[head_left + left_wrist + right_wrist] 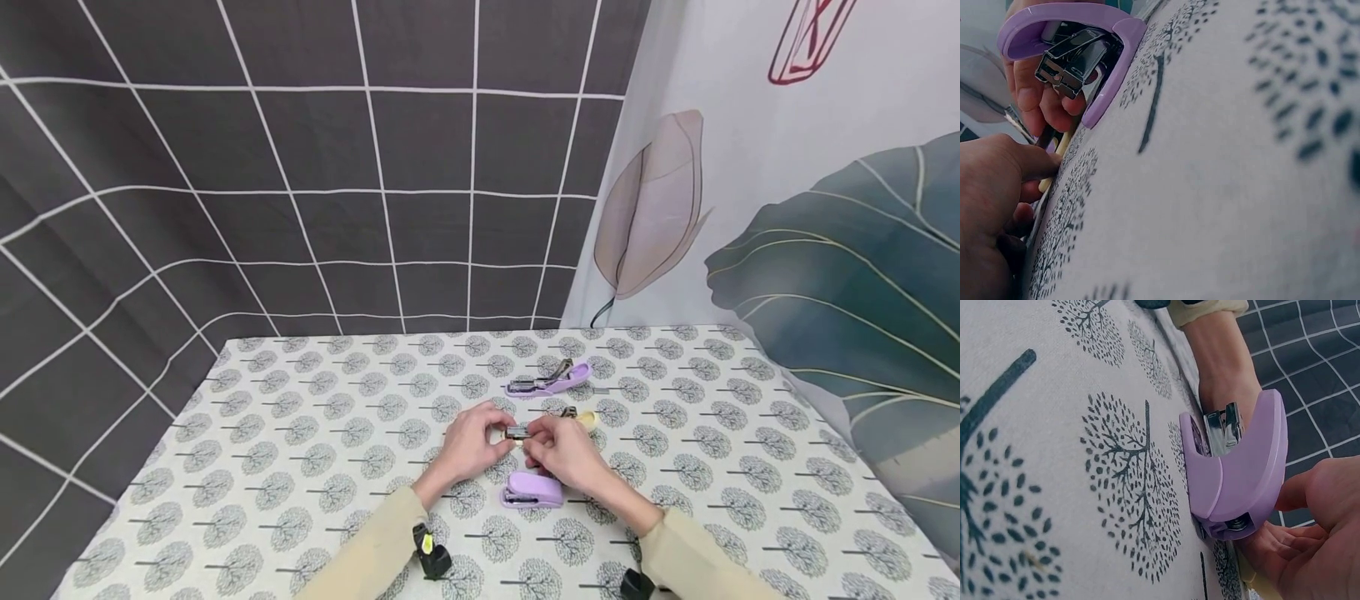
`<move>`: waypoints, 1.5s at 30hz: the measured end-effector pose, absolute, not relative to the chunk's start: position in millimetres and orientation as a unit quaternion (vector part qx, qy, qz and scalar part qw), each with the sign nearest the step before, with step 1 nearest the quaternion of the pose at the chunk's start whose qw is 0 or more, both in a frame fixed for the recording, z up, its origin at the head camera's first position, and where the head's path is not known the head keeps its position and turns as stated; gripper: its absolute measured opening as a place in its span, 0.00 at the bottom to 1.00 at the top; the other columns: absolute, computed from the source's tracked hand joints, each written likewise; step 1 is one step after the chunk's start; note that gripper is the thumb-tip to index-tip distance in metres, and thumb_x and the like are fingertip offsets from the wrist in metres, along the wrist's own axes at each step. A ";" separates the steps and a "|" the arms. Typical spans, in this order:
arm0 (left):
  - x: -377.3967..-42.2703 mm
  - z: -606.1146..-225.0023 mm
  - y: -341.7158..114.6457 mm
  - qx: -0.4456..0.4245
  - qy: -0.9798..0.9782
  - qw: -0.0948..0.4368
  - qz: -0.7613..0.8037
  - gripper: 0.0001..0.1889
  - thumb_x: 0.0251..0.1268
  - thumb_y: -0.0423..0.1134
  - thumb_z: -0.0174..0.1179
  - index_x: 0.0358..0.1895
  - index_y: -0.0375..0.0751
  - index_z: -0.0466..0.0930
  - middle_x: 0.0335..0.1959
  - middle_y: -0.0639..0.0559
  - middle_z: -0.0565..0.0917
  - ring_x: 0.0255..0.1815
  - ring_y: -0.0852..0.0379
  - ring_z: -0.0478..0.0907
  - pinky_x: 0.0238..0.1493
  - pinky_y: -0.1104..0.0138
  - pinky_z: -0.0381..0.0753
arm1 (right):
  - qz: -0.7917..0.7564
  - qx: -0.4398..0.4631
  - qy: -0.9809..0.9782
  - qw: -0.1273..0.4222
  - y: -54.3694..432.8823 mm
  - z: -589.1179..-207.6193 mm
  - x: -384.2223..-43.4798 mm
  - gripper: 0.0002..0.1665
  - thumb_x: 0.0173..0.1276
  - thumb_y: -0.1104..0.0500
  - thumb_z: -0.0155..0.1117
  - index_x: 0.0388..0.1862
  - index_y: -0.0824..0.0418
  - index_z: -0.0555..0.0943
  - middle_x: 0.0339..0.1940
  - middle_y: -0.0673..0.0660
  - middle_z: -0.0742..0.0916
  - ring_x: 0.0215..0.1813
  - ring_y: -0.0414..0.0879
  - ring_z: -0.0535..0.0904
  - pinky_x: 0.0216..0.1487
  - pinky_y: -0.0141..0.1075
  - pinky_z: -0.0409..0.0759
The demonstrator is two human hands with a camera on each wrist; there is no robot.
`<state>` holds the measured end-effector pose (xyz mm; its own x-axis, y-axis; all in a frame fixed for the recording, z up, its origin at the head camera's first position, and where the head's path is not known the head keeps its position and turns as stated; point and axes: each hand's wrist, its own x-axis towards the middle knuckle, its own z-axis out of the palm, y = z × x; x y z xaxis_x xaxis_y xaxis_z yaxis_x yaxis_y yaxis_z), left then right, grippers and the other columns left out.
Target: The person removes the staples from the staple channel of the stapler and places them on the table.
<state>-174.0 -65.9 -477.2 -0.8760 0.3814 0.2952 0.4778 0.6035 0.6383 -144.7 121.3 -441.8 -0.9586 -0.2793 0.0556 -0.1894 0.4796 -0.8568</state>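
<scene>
A yellow stapler [589, 420] lies opened out on the table, its metal staple channel [517, 432] showing between the hands. My left hand [468, 443] pinches its left end with thumb and forefinger. From the other side my right hand [566, 452] grips its middle with curled fingers, hiding much of the body. Whether those fingers also hold staples I cannot tell. Just in front of both hands sits a closed purple stapler [534, 490], untouched, large in the left wrist view and in the right wrist view.
Behind the hands, another purple stapler [558, 383] lies opened out. A small grey strip [601, 391], perhaps staples, is to its right. The tree-print cloth [337, 492] covers the table, with a dark gridded curtain [420, 225] behind.
</scene>
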 end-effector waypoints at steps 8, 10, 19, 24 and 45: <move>-173.8 -476.7 -65.3 -0.237 -0.893 0.062 -0.378 0.13 0.51 0.36 0.75 0.42 0.46 0.87 0.34 0.60 0.79 0.26 0.66 0.68 0.30 0.69 0.69 | -0.492 -0.139 0.857 0.055 121.0 -442.2 -146.3 0.14 0.63 0.72 0.65 0.46 0.80 0.78 0.26 0.56 0.86 0.25 0.47 0.84 0.27 0.33 0.82; -173.9 -476.6 -65.1 -0.237 -0.893 0.061 -0.378 0.13 0.51 0.36 0.75 0.42 0.46 0.87 0.34 0.60 0.79 0.26 0.65 0.68 0.30 0.69 0.69 | -0.499 -0.141 0.853 0.059 120.7 -442.1 -146.6 0.14 0.63 0.72 0.64 0.46 0.80 0.78 0.25 0.56 0.86 0.25 0.48 0.84 0.27 0.33 0.83; -173.7 -477.2 -65.5 -0.238 -0.893 0.061 -0.378 0.13 0.51 0.36 0.74 0.42 0.46 0.87 0.34 0.61 0.80 0.27 0.66 0.68 0.30 0.69 0.69 | -0.520 -0.138 0.839 0.079 119.0 -441.9 -147.3 0.14 0.64 0.74 0.63 0.47 0.82 0.76 0.24 0.56 0.86 0.25 0.49 0.84 0.27 0.35 0.83; -173.0 -476.5 -65.4 -0.239 -0.894 0.064 -0.374 0.13 0.51 0.36 0.74 0.42 0.46 0.87 0.33 0.61 0.79 0.26 0.66 0.67 0.30 0.69 0.69 | -0.564 -0.104 0.812 0.110 117.8 -440.1 -147.3 0.14 0.65 0.74 0.61 0.48 0.83 0.75 0.24 0.58 0.86 0.26 0.51 0.85 0.29 0.39 0.85; -173.2 -476.7 -63.7 -0.232 -0.897 0.059 -0.371 0.13 0.51 0.36 0.74 0.43 0.46 0.87 0.32 0.61 0.78 0.25 0.66 0.67 0.27 0.70 0.68 | -0.579 -0.023 0.810 0.087 111.2 -440.0 -145.2 0.10 0.65 0.73 0.60 0.44 0.79 0.78 0.22 0.59 0.86 0.24 0.50 0.84 0.26 0.40 0.84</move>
